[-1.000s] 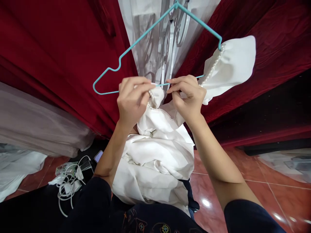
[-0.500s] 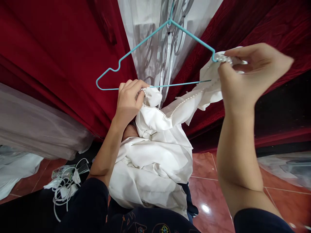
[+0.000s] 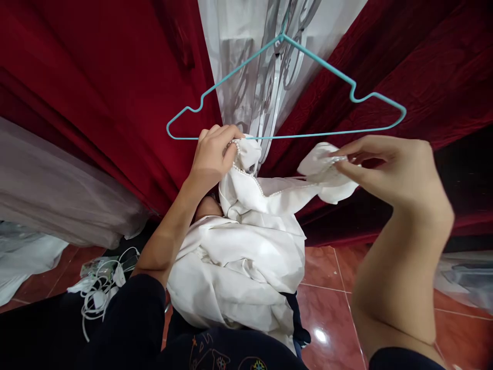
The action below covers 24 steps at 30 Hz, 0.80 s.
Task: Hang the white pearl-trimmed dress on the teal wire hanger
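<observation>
1. One turquoise hanger point(image 3: 282, 37) stands ahead of my hands, long axis running left to right, its right shoulder bare.
2. My left hand point(image 3: 217, 154) is the nearer: fingers closed on pearl-edged cloth point(image 3: 250, 151) at the lower bar point(image 3: 300, 136); whether they grip the bar too, I cannot tell.
3. My right hand point(image 3: 389, 167) pinches another pearl-edged piece point(image 3: 337, 187) below the bar's right half, apparently clear of it.
4. White garment point(image 3: 246, 246) joins both pieces, its bulk heaped on my side of the hanger.
</observation>
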Each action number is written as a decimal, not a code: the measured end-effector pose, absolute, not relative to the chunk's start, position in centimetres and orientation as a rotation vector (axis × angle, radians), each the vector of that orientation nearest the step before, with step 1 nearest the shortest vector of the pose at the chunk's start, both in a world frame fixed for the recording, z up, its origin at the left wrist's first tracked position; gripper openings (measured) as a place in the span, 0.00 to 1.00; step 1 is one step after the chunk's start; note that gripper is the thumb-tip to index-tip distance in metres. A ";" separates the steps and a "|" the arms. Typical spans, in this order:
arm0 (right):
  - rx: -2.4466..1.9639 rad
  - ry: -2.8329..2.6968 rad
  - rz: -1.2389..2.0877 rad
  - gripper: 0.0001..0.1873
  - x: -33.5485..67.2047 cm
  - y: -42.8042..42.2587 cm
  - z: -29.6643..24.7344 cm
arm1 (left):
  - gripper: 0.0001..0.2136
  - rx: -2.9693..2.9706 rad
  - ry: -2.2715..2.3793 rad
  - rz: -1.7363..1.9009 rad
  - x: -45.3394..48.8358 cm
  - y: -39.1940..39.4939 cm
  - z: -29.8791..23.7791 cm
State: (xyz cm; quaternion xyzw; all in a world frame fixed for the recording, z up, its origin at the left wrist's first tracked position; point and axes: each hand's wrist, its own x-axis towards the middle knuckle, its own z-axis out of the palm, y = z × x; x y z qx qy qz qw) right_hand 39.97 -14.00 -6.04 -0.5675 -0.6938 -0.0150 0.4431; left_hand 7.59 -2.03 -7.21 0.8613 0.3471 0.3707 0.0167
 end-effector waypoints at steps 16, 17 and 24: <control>-1.202 -1.428 -0.169 0.06 33.7 -10.6 -8.6 | 0.10 2.329 0.611 2.137 8.0 -3.8 -14.2; -1.205 -1.452 -0.174 0.06 33.7 -10.8 -8.4 | 0.09 2.210 0.603 2.128 7.6 -3.7 -15.2; -1.181 -1.448 -0.169 0.06 33.6 -10.7 -7.9 | 0.13 1.376 1.078 2.090 1.2 3.0 -14.3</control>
